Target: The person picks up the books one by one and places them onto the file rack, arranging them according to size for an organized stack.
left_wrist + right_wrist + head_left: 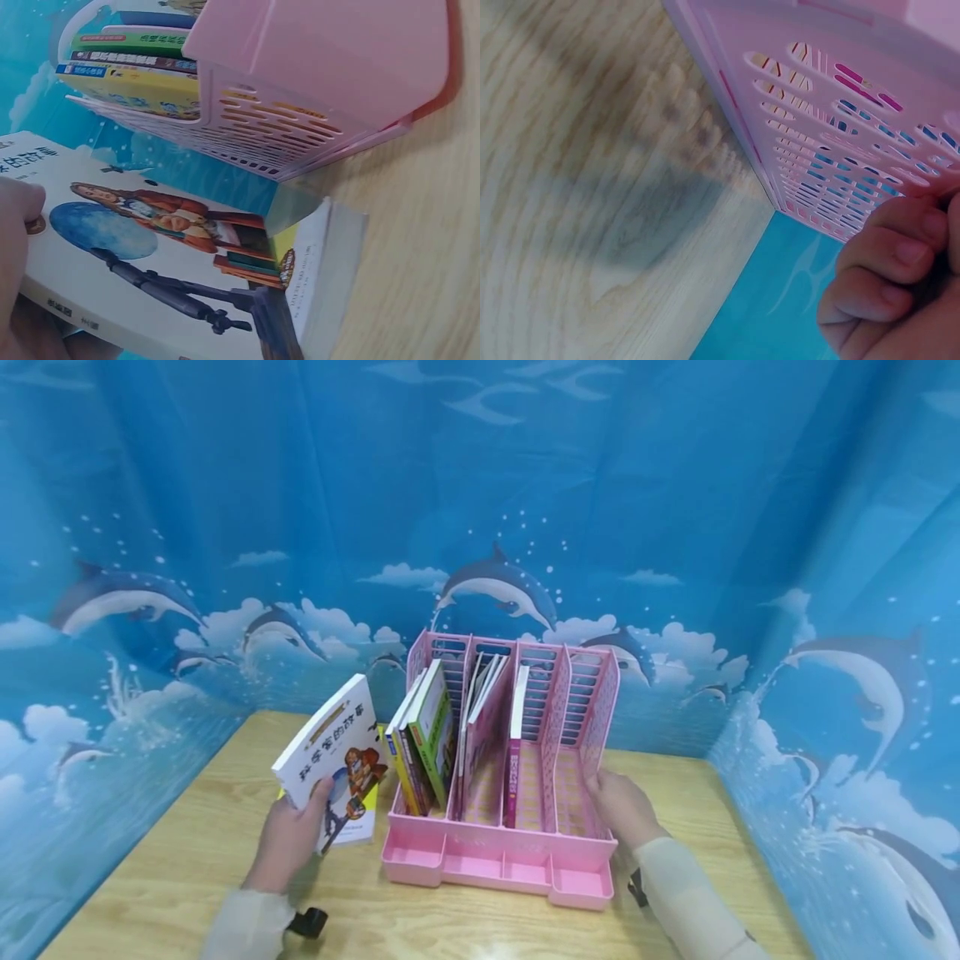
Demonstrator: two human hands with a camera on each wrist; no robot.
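Observation:
My left hand [288,839] grips a white book [330,747] with a cartoon cover, thumb on the front. In the left wrist view its cover shows a figure in red-brown, a blue globe and a telescope. The book is tilted, left of a pink file rack [498,842]. Behind it, partly hidden, is another book [358,832] with white and yellow on it. At the rack's right wall, my right hand [622,806] holds the edge; in the right wrist view the fingers [877,259] are curled against the slotted side.
Several books [431,727] lean in the rack's left slot, with thin ones [487,710] in the second. A pink-spined book [514,768] stands in the third. Small trays [472,867] line the rack's front. A blue dolphin-print curtain [337,527] surrounds the wooden table [187,827].

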